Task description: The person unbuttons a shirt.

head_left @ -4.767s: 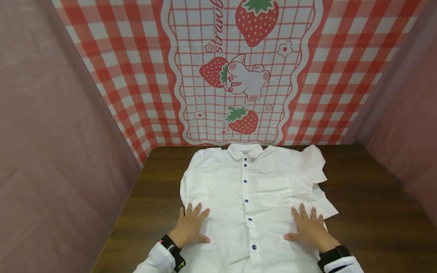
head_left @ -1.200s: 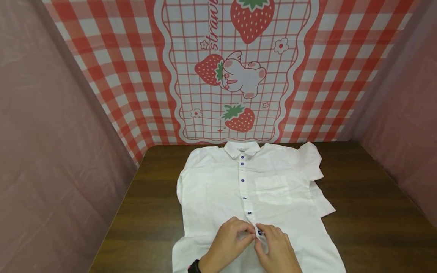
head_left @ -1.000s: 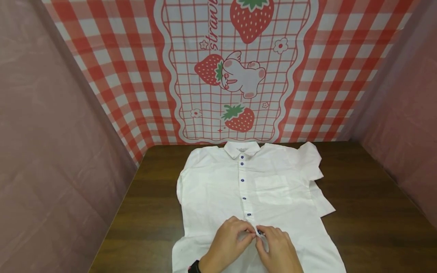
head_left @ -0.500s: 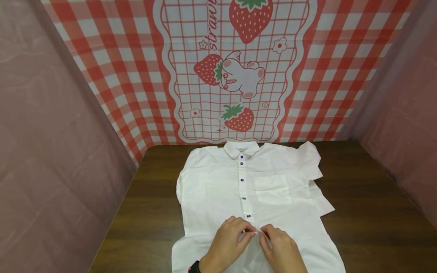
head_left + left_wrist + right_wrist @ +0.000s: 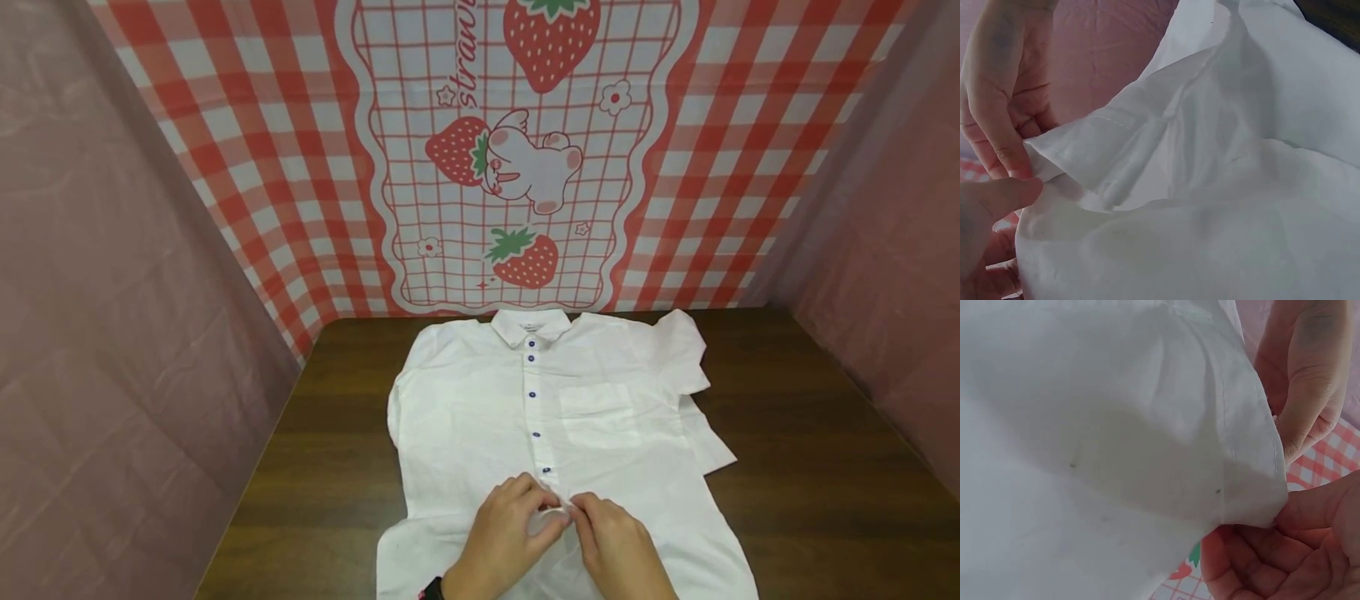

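A white shirt (image 5: 472, 417) with a collar and a row of blue buttons (image 5: 536, 434) lies front up on the wooden table. Over its lower front, both hands meet at the button placket, which is lifted a little. My left hand (image 5: 502, 537) pinches the placket edge between thumb and fingers. Close beside it, my right hand (image 5: 618, 542) pinches the same strip. The left wrist view shows the raised shirt cloth (image 5: 1129, 144) hanging in folds from the fingers. In the right wrist view, the right thumb and fingers hold a stitched edge (image 5: 1260, 481). The button between the hands is hidden.
The brown wooden table (image 5: 330, 450) extends on both sides of the shirt. A red-and-white checked cloth with strawberries (image 5: 525, 150) hangs behind it. Pink curtains (image 5: 112, 333) hang at left and right. A dark wristband (image 5: 432, 588) is on the left wrist.
Earlier the hands lay spread on the shirt's two sides; they have since come together at the placket. The lower blue button, visible between the fingers about a second ago, is now covered.
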Demonstrator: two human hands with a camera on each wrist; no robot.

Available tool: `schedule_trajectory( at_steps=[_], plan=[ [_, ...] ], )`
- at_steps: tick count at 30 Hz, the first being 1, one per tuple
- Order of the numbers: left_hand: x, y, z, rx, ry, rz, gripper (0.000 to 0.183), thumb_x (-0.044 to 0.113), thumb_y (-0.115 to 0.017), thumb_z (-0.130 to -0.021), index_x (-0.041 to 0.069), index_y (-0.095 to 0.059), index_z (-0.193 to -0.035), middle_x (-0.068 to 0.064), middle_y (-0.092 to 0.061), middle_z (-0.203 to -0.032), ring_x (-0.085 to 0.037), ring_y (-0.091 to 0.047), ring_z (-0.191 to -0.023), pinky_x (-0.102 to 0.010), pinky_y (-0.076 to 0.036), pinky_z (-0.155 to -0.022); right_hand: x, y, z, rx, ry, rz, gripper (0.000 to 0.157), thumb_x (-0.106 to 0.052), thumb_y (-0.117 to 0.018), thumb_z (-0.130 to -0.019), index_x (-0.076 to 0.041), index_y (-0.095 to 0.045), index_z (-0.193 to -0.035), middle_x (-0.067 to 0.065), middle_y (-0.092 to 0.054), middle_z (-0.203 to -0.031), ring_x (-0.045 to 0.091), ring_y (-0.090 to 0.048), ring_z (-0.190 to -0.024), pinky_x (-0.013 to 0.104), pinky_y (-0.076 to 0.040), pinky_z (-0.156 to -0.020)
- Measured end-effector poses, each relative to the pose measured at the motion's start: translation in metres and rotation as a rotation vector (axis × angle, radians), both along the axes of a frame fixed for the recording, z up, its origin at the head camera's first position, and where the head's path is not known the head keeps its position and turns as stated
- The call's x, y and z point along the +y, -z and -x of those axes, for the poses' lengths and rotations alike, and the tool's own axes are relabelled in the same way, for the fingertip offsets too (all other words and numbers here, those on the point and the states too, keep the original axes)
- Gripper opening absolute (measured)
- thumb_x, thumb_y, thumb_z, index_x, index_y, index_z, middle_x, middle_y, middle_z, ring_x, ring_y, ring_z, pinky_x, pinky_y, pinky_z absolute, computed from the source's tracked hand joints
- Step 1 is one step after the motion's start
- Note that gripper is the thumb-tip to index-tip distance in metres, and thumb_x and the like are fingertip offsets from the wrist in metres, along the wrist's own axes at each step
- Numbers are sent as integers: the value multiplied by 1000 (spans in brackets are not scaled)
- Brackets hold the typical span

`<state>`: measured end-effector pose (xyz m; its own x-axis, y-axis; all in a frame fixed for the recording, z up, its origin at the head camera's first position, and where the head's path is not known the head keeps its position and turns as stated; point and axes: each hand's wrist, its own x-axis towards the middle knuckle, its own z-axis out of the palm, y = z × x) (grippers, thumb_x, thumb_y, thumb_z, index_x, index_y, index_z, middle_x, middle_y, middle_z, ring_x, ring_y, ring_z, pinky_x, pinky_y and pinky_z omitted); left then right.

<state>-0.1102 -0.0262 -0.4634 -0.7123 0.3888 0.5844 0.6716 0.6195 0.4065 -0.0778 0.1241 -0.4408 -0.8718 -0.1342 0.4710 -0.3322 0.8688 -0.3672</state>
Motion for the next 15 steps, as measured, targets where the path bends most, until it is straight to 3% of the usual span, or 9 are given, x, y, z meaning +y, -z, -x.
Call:
schedule_trajectory(
  at_steps=[8,15],
  plan=[
    [2,0,1,81,-22,-27,14,32,-71,-78,20,-67,-71,12,-56,-71,-2,-50,-64,-8,-33,-63,-2,1,1,58,-9,6,18,2,-71,-74,-11,-60,-81,-5,-59,-72,9,-57,-65,25,-48,-57],
    [2,1,2,76,13,-24,12,28,-68,-80,18,-67,-73,9,-55,-69,-4,-50,-63,-10,-34,-62,-2,2,4,104,-37,0,21,3,-71,-73,-11,-58,-80,-6,-55,-73,8,-54,-66,24,-46,-59]
  ],
)
